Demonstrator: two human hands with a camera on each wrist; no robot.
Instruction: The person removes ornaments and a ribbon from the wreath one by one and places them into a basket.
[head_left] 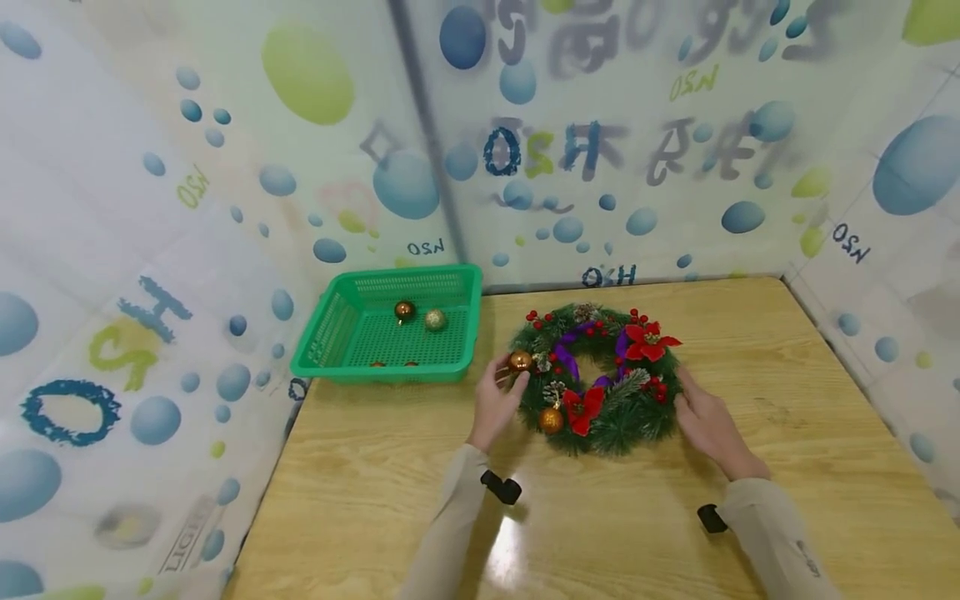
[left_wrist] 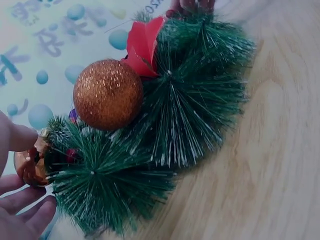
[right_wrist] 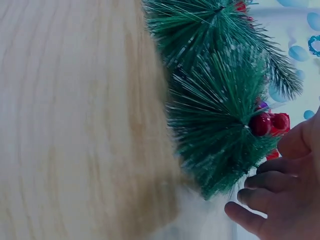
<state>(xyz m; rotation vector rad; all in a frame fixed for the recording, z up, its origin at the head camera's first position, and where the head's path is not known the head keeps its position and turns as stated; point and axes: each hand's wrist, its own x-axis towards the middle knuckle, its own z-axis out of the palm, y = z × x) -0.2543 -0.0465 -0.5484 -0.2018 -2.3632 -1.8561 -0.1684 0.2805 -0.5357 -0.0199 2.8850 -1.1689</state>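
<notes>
A green Christmas wreath lies on the table, trimmed with red poinsettias, red berries, pine cones and a purple ribbon. At its left edge my left hand holds a shiny copper bauble between thumb and fingers, right against the needles. The left wrist view shows this bauble partly covered by the fingers. A glittery orange bauble sits on the wreath's near left side. My right hand touches the wreath's right edge, its fingers fairly straight beside the needles and berries.
A green plastic basket stands at the back left of the wooden table. Inside are a brown bauble, a pale gold glittery bauble and red ones partly hidden by the near wall. Printed sheeting hangs behind the table.
</notes>
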